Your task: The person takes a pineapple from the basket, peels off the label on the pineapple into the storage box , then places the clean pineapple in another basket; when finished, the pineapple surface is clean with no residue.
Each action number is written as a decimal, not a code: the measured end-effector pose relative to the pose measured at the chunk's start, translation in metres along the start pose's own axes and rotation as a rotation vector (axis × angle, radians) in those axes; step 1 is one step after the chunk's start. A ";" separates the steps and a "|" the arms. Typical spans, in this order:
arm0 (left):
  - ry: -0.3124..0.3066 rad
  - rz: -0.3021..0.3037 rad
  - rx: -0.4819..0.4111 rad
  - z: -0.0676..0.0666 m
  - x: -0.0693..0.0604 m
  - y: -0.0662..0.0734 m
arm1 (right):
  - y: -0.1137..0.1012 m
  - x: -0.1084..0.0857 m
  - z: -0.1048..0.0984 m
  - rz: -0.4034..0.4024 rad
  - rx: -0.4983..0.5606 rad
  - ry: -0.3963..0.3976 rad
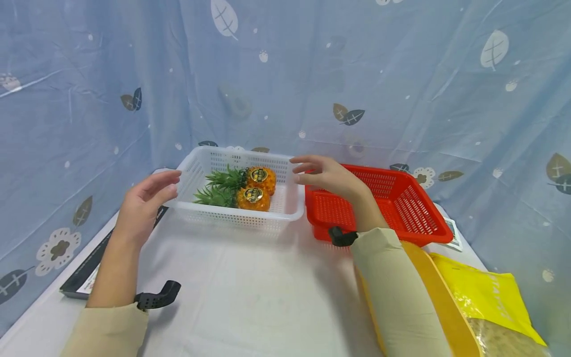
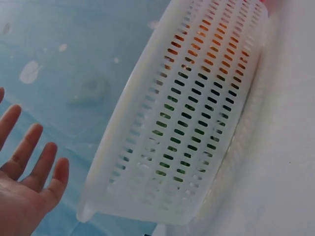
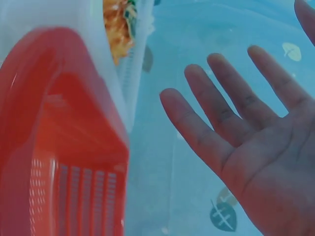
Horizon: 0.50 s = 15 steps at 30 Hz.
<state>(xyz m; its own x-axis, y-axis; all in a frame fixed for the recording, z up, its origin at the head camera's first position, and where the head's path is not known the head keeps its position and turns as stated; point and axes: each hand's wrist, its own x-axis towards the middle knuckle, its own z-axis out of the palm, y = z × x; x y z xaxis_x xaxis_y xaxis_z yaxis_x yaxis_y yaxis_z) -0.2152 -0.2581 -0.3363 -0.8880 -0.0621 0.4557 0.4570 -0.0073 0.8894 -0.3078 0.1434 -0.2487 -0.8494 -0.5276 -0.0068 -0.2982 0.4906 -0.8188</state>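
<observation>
A white perforated plastic basket stands toward the back of the table. Two toy-like pineapples with dark round labels and green leafy tops lie side by side in it. My left hand hovers by the basket's left end, its fingers loosely extended and holding nothing. Over at the other end, my right hand is raised between the white basket and a red basket, also holding nothing. In the right wrist view its fingers are spread apart from both baskets.
A yellow container sits at the right, partly hidden by the right sleeve. Beside it lies a yellow bag with a see-through lower part. A dark flat tray runs along the left edge. Blue patterned curtains surround the table.
</observation>
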 end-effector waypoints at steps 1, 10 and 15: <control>0.004 0.000 -0.003 -0.002 0.000 0.000 | 0.000 0.003 0.002 -0.002 0.014 -0.005; 0.090 0.000 -0.079 -0.016 -0.002 -0.004 | -0.006 0.033 0.018 -0.025 0.096 -0.056; 0.215 -0.114 -0.065 -0.017 -0.001 -0.010 | -0.004 0.046 0.022 -0.004 0.095 -0.083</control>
<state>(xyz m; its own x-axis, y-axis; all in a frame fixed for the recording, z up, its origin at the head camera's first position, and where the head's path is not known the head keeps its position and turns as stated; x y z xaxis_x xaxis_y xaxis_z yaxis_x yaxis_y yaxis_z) -0.2180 -0.2747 -0.3461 -0.9057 -0.2683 0.3283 0.3628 -0.0899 0.9275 -0.3358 0.1022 -0.2586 -0.8082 -0.5869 -0.0478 -0.2556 0.4227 -0.8695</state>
